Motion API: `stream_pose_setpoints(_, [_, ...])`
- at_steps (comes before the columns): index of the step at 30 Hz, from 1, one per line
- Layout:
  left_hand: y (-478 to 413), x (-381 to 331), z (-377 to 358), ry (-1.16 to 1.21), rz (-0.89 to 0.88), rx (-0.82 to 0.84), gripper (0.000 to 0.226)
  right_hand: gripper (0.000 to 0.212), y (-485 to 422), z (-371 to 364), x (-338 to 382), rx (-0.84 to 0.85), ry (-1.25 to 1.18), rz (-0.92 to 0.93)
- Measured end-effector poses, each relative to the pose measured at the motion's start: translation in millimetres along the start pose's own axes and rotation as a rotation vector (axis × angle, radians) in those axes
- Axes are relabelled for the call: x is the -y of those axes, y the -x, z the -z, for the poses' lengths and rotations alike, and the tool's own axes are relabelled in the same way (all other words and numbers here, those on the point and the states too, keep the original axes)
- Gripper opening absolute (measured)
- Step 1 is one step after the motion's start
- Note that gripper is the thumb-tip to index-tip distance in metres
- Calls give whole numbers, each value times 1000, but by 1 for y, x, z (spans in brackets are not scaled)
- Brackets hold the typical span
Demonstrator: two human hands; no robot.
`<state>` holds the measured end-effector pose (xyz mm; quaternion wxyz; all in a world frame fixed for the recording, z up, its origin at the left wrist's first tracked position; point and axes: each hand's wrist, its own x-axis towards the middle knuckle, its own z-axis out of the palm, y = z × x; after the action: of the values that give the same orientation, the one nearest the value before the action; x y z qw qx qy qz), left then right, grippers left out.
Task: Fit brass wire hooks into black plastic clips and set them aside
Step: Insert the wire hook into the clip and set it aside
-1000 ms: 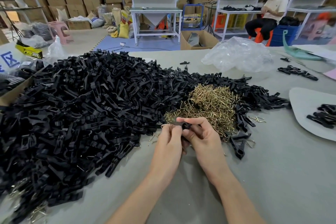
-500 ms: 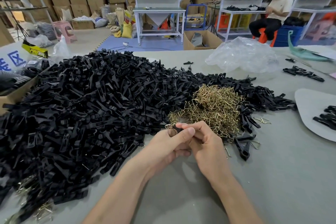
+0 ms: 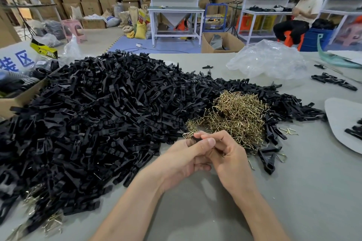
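On the table (image 3: 293,191), clip pile (image 3: 98,115) at left, L hand (image 3: 186,160) pinches a black clip (image 3: 195,139) w/ brass hook (image 3: 187,134) at its tip, R hand (image 3: 229,162) grips its rear; rec.: keep hook square, press evenly, hook heap (image 3: 239,115) handy at right.

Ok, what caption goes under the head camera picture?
The left hand and right hand pinch one black clip in front of a heap of black clips and a pile of brass hooks.

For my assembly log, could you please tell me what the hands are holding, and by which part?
The left hand and right hand together pinch one black clip along its body; only its far tip shows.
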<state>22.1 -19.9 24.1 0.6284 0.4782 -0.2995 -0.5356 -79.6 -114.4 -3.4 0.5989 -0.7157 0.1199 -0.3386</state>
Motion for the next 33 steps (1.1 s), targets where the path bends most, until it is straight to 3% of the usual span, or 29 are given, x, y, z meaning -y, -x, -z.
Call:
stream_pose_setpoints(7, [-2, 4, 5, 2, 6, -7, 30, 36, -1, -1, -3, 29, -21, -42])
stream_pose_setpoints(10, [-3, 6, 4, 2, 16, -64, 15, 26, -3, 1, -6, 29, -59, -57])
stream_pose_setpoints(14, [-4, 6, 4, -6, 19, -151, 25, 19, -2, 2, -7, 32, -58, -77])
stream_pose_setpoints(20, [-7, 12, 11, 4, 12, -145, 34, 34, -1, 1, -6, 22, -18, -89])
stream_pose_setpoints(28, [-11, 14, 12, -43, 29, -160, 37, 37, -1, 0, -6, 1, 49, -70])
stream_pose_setpoints(33, [-9, 11, 11, -48, 39, -146, 9, 48, 0, 1, -8, 12, 56, -57])
